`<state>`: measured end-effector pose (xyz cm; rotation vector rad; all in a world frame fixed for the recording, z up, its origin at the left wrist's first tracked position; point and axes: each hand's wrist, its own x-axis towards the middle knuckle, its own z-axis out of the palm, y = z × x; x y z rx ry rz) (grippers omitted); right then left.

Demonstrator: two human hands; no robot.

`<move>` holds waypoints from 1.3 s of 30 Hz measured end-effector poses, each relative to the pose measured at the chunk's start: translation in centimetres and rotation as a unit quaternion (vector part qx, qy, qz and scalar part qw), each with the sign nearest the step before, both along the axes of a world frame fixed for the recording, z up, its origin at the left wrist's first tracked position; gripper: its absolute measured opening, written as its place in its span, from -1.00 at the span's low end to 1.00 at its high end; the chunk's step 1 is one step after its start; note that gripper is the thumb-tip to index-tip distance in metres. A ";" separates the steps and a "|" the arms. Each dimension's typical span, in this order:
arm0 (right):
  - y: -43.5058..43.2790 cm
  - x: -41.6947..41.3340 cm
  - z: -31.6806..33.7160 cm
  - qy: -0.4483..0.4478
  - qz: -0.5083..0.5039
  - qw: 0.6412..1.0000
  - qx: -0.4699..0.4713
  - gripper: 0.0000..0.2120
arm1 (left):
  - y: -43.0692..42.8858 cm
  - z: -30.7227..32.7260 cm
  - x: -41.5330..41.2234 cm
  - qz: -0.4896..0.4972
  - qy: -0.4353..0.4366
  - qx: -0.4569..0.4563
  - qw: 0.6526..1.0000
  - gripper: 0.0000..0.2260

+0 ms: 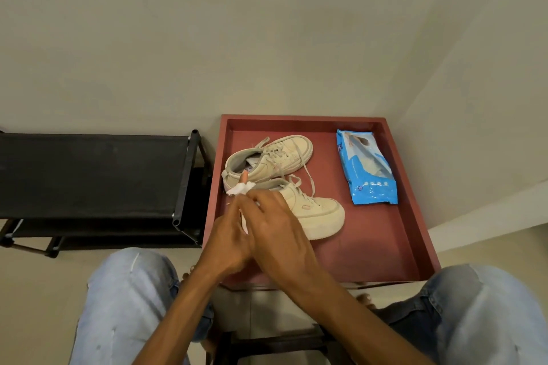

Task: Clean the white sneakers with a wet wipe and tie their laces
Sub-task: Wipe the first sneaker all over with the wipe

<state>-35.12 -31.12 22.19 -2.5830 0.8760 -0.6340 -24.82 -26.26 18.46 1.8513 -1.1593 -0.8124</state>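
Two cream-white sneakers lie side by side in a red tray (415,216), toes pointing right, laces loose. The far sneaker (275,158) sits at the tray's back left. The near sneaker (318,213) lies in front of it, its heel hidden by my hands. My left hand (226,238) and my right hand (277,231) meet over that heel. A crumpled white wet wipe (240,188) sticks out above the fingers, wrapped around a fingertip of my left hand. My right hand overlaps the left; I cannot tell if it grips the wipe too.
A blue pack of wet wipes (366,167) lies at the tray's right side. A black fabric shoe rack (95,175) stands to the left of the tray. My knees in light jeans (127,299) frame the bottom. Beige walls close in behind and to the right.
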 end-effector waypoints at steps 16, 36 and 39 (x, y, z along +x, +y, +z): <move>-1.2 0.6 0.2 -0.026 -0.048 0.999 0.001 -0.71 | -0.1 0.4 0.2 -0.024 0.040 -0.011 0.999 -0.29; -0.3 -1.8 -0.2 -0.019 -0.049 0.998 -0.016 -0.58 | -0.2 -0.5 0.9 -0.017 0.070 0.001 0.997 0.05; -1.7 -3.1 -0.6 -0.019 -0.087 0.996 -0.002 -0.67 | -0.4 -0.5 1.3 -0.025 0.062 0.015 0.998 0.14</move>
